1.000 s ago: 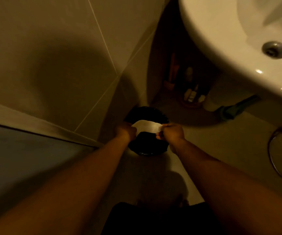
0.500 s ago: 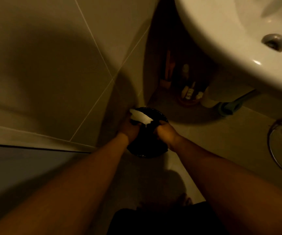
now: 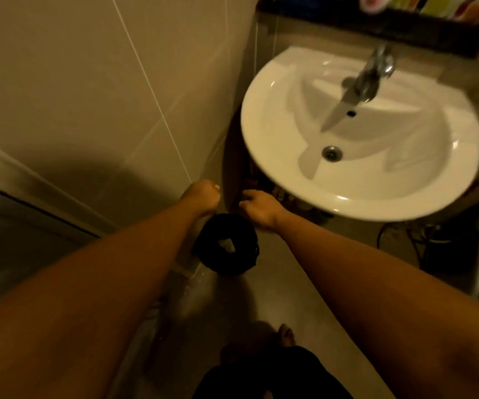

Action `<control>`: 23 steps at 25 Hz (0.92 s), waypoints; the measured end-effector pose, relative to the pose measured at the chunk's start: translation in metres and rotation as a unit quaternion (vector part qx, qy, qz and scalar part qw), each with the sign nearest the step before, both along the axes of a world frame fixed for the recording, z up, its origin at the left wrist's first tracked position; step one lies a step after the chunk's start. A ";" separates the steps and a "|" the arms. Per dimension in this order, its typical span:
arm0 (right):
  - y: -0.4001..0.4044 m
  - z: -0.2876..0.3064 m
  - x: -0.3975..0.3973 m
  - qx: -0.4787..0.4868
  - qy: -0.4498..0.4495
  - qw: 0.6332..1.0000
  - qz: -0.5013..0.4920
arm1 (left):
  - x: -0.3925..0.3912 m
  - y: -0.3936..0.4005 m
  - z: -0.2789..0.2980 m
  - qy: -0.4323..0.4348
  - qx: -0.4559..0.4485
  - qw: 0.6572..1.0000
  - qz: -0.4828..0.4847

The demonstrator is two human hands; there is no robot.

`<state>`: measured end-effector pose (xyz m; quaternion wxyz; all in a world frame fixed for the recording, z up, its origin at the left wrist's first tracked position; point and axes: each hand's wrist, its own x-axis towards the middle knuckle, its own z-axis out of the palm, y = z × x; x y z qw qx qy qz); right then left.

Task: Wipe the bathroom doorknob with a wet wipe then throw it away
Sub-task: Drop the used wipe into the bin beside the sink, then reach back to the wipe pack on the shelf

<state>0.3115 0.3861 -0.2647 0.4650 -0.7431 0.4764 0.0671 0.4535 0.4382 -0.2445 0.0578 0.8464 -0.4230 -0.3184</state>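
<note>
A small black bin point(image 3: 228, 244) lined with a dark bag stands on the floor by the tiled wall. The white wet wipe point(image 3: 227, 243) lies inside it, a pale crumpled scrap. My left hand point(image 3: 202, 195) hovers just above and behind the bin, fingers curled into a loose fist with nothing in them. My right hand point(image 3: 259, 207) is beside it under the basin's edge, fingers bent and empty. The doorknob is out of view.
A white wash basin point(image 3: 264, 110) with a chrome tap point(image 3: 372, 74) overhangs the right hand. Bottles stand in the dark space under it. A tiled wall point(image 3: 88, 82) is at left, a door frame point(image 3: 31, 182) lower left. A dark object and cable point(image 3: 445, 249) sit at right. My bare foot point(image 3: 285, 336) is below.
Both hands held the wipe stretched over the bin, then let it go; it now lies inside. The hands have risen above the bin and the view has tilted up to the basin.
</note>
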 end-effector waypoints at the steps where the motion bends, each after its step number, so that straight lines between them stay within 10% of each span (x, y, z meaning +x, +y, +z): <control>1: -0.002 0.035 -0.004 -0.023 -0.002 1.000 0.007 | -0.001 -0.002 0.036 -0.019 -0.025 0.999 -0.036; 11: -0.092 0.291 -0.108 -0.287 0.026 0.956 -0.054 | -0.052 -0.086 0.268 -0.076 -0.210 0.969 -0.102; 23: -0.232 0.308 -0.309 -0.304 0.062 0.939 -0.148 | -0.252 -0.272 0.294 -0.091 -0.208 0.930 -0.288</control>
